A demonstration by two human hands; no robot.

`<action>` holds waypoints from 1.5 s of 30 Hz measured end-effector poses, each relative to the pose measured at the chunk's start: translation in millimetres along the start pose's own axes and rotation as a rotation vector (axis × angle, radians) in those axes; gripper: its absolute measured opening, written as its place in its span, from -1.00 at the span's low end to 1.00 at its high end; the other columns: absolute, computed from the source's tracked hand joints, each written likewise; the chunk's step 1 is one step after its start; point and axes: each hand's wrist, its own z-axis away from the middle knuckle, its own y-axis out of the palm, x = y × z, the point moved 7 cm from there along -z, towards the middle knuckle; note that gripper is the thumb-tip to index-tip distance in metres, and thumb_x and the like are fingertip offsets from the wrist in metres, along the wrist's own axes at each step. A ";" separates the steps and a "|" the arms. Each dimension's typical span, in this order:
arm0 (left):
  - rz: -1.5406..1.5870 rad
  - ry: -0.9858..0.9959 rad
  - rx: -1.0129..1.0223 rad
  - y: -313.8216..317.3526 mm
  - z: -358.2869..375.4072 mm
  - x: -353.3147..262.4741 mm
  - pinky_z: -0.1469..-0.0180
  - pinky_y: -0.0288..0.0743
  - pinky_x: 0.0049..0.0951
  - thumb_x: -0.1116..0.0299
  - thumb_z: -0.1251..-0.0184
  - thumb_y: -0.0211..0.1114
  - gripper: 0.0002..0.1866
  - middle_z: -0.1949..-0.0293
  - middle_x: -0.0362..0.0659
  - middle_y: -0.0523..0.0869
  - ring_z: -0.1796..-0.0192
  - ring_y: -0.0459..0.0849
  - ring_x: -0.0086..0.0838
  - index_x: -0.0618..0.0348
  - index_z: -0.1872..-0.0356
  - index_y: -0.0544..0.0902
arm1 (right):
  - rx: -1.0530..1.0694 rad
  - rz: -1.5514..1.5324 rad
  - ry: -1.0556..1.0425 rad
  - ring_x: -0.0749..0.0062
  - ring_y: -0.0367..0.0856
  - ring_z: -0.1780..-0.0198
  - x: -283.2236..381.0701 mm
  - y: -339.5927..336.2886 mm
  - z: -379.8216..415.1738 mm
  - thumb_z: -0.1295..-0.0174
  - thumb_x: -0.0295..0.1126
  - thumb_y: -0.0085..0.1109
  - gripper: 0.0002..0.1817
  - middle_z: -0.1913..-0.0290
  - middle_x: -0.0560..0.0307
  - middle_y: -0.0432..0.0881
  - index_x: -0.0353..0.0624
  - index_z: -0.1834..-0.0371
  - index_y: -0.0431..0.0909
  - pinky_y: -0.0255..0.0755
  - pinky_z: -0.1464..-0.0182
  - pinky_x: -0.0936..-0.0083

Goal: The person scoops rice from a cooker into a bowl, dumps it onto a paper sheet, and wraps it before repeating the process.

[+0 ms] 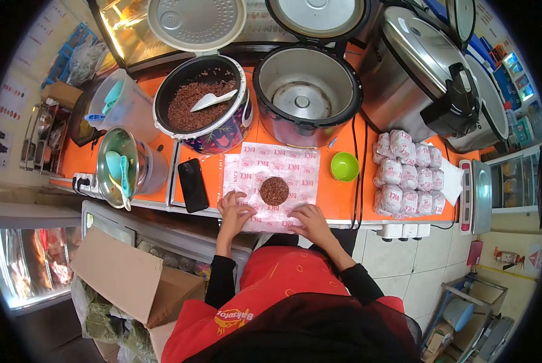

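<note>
A round mound of brown-red rice [274, 191] lies on a printed pink-and-white paper sheet [241, 172] on the orange counter. My left hand [235, 212] pinches the sheet's near edge, left of the rice. On the right, my right hand [310, 221] has its fingers closed on the same near edge. Neither hand touches the rice. A green bowl [344, 167] stands right of the sheet, and a black phone [193, 185] lies to its left.
Behind are a rice-filled cooker [198, 100] with a white scoop [213, 100], an open cooker [308, 91] and a large steel cooker [404, 66]. Wrapped packets [409, 177] are stacked at right beside a scale [481, 196]. Steel bowl [121, 166] at left; cables cross the counter.
</note>
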 end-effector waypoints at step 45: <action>0.187 -0.156 -0.363 -15.1 2.2 3.7 0.26 0.52 -0.30 0.52 -0.17 0.22 -0.90 0.48 0.00 0.66 0.36 0.66 -0.13 0.24 0.29 0.59 | -0.256 -0.284 0.541 0.14 0.63 0.37 -58.2 -6.9 5.3 -0.18 -0.44 0.14 -0.89 0.37 -0.03 0.65 -0.26 0.33 0.58 0.48 0.32 0.41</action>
